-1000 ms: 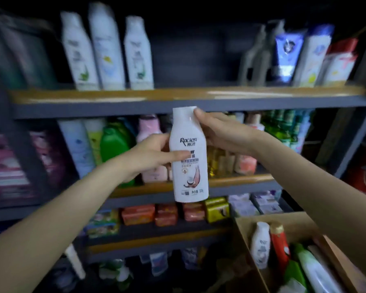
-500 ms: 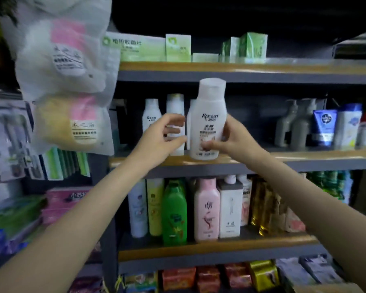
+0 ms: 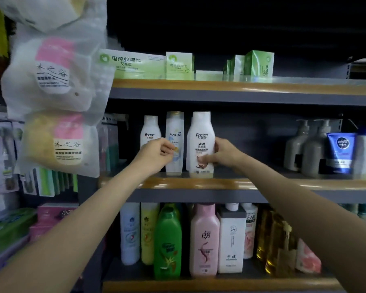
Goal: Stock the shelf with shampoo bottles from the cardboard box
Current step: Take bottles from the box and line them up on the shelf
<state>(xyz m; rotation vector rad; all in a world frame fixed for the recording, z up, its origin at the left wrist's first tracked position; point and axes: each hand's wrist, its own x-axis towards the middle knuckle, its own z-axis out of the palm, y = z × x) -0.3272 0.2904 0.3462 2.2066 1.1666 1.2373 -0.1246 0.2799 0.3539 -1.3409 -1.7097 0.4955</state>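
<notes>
The right hand (image 3: pixel 222 154) grips the white plastic Racien shampoo bottle (image 3: pixel 201 142) standing on the grey metal shelf (image 3: pixel 283 185), the left hand (image 3: pixel 156 152) loosely curled, holding nothing; likely next: release, fetch bottle 2.

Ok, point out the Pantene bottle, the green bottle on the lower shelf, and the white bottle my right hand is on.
Pantene bottle (image 3: pixel 174 132): head view, upper label.
green bottle (image 3: pixel 167 240): head view, middle of its front.
white Racien bottle (image 3: pixel 201 134): head view, logo area above the right hand (image 3: pixel 224 153).

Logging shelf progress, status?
Right hand grips Racien bottle, standing on shelf. Left hand loosely curled, empty. Pantene bottle close beside.
</notes>
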